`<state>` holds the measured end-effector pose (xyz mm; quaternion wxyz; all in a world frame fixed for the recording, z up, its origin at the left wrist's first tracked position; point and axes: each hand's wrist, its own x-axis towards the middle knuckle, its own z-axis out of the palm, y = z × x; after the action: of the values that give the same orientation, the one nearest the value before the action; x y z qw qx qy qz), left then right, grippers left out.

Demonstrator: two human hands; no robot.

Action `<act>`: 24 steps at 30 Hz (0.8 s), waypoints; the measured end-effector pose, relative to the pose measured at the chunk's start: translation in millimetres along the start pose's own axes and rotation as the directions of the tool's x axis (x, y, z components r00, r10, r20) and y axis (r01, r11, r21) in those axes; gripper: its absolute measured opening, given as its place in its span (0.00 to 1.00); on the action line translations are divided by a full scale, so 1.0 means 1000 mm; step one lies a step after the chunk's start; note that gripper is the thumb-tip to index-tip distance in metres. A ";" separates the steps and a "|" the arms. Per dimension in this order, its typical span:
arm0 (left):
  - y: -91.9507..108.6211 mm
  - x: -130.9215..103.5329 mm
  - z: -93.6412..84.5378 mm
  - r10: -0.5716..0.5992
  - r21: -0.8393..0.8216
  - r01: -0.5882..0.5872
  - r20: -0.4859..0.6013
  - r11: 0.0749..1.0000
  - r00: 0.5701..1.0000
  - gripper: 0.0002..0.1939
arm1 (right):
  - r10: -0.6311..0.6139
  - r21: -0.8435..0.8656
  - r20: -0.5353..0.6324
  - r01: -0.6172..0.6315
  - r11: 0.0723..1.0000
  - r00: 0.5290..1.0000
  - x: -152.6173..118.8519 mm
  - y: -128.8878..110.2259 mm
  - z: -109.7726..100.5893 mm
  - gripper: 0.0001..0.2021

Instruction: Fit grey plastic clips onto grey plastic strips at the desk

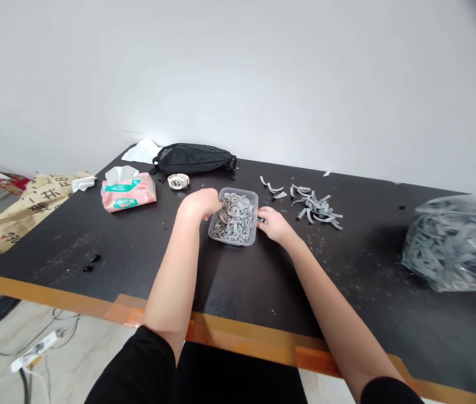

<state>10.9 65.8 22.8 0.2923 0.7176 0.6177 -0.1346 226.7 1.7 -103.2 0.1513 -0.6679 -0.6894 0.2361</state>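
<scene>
So the left hand is bent over the near-left rim of a clear plastic tub, fingers curled in, and from where I'm standing I can't tell if they're pinching anything. The right hand is just beside the tub's other side, thumb and fingers closed on a small dark piece. The tub sits upright on the black table between both hands, loaded with little grey bits. Past the right hand there's a messy pile of grey strips, and well off to the right a see-through bag stuffed with more. Over left: pink tissue pack, pale watch, black pouch lol
</scene>
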 end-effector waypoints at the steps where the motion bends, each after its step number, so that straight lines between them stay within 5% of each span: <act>1: 0.001 0.004 0.002 0.000 -0.005 0.000 0.013 1.000 1.000 0.16 | -0.016 -0.006 -0.009 0.016 1.000 1.000 0.001 0.000 0.002 0.14; 6: -0.003 0.015 0.003 -0.030 -0.030 0.030 0.007 0.999 1.000 0.16 | -0.031 -0.028 -0.057 0.030 0.999 0.998 0.002 -0.001 0.009 0.14; 15: -0.057 0.004 -0.020 -0.199 -0.021 0.198 -0.178 0.980 0.964 0.16 | 0.001 -0.042 -0.086 -0.005 0.999 0.996 0.001 -0.017 0.011 0.13; 19: -0.049 -0.004 -0.021 -0.133 0.011 0.142 -0.297 0.990 0.946 0.18 | 0.002 -0.051 -0.103 -0.007 0.999 0.995 0.016 -0.032 0.019 0.13; 24: -0.024 0.002 -0.009 -0.067 0.074 0.085 -0.211 0.994 0.975 0.17 | -0.010 -0.060 -0.151 0.001 0.998 0.989 0.035 -0.050 0.012 0.14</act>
<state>-13.5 74.8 23.0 0.1908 0.7151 0.6657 -0.0955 175.9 35.1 -90.6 0.1837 -0.6863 -0.6844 0.1639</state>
